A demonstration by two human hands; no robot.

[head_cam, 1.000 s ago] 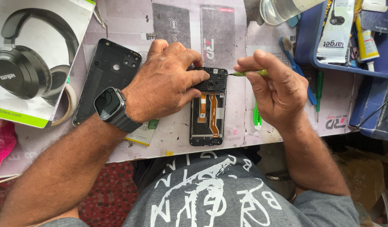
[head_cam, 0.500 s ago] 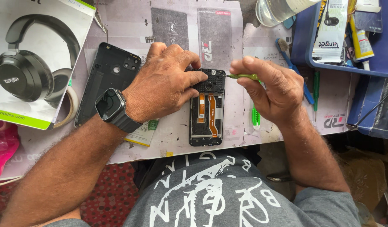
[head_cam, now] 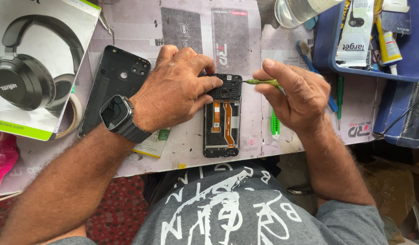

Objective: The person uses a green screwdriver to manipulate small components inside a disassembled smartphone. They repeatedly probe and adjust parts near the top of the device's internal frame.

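Observation:
An opened phone [head_cam: 223, 122] lies face down on the table's work mat [head_cam: 186, 145], its black inner frame and orange flex cables showing. My left hand [head_cam: 173, 93] rests on the phone's upper left part, fingers pressing its top end. A dark smartwatch [head_cam: 116, 113] sits on that wrist. My right hand [head_cam: 295, 95] pinches a thin green-handled screwdriver [head_cam: 261, 82], whose tip touches the phone's top right corner. The phone's removed black back cover [head_cam: 111, 86] lies to the left of my left hand.
A headphone box [head_cam: 32, 68] fills the far left, with a tape roll [head_cam: 71, 118] under its edge. A blue tray [head_cam: 400, 68] with tubes and packets stands at the top right. A clear bottle [head_cam: 300, 10] lies at the top. A green tool [head_cam: 275, 124] lies beside the phone.
The screwdriver tip has stayed at the phone's top right corner while my right hand shifted slightly. My left hand keeps pressing the phone's top.

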